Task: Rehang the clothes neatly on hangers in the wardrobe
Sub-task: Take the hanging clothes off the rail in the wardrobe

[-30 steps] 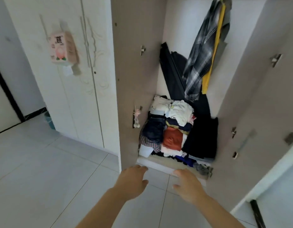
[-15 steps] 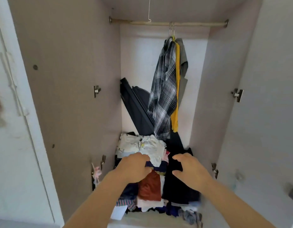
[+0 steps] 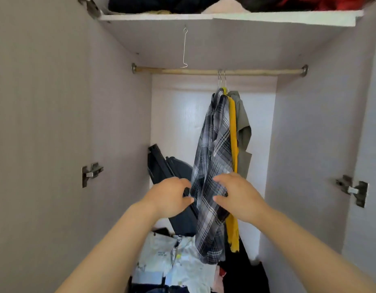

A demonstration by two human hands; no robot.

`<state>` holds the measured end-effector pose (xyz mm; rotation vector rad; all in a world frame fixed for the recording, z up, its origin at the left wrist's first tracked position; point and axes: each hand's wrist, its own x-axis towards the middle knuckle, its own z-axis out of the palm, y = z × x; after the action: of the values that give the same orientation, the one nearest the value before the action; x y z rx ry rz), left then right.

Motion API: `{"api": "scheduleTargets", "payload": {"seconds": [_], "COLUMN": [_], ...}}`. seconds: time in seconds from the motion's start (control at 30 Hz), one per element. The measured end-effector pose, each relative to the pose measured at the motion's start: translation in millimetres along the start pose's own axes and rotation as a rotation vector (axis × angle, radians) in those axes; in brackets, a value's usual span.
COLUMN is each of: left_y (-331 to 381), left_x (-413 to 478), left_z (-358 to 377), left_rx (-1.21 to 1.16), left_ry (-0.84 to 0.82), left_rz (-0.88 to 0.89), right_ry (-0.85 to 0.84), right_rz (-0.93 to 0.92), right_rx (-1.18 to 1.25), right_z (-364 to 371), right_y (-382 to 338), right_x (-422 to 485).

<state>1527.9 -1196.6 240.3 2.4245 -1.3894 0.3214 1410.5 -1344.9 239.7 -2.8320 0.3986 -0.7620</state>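
Between my two hands hangs the plaid shirt (image 3: pixel 212 166), its hanger hooked on the wooden rail (image 3: pixel 256 71) of the wardrobe. My right hand (image 3: pixel 238 197) is on the shirt's right side about halfway down, with the thumb and curled fingers closed on a fold of the fabric. My left hand (image 3: pixel 169 196) is level with it at the shirt's left edge. Its fingers are curled and the thumb tip touches the cloth, but I cannot tell whether it has a grip. Just behind the shirt, on the same stretch of rail, hang a yellow garment (image 3: pixel 232 127) and an olive-grey one (image 3: pixel 243 132). A bare wire hook (image 3: pixel 184 47) dangles from the shelf (image 3: pixel 225 17) above, well to the left. Below my wrists, a pile of loose clothes (image 3: pixel 172 261) lies on the wardrobe floor.
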Motion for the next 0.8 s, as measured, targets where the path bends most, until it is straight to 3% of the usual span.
{"api": "scheduleTargets", "payload": {"seconds": [0.5,0.8], "left_y": [-36.4,-82.7], "left_x": [193.9,304.6], "left_z": [-27.8,-35.0], "left_rx": [-0.130,-0.176], "left_ry": [0.496,0.602], "left_rz": [-0.011,0.110], "right_ry": [0.446,0.573], "right_rz": [-0.293,-0.226], "right_rx": [-0.056,-0.205], "right_z": [-48.6,-54.8], "right_y": [32.3,55.3], "right_x": [226.0,341.2]}}
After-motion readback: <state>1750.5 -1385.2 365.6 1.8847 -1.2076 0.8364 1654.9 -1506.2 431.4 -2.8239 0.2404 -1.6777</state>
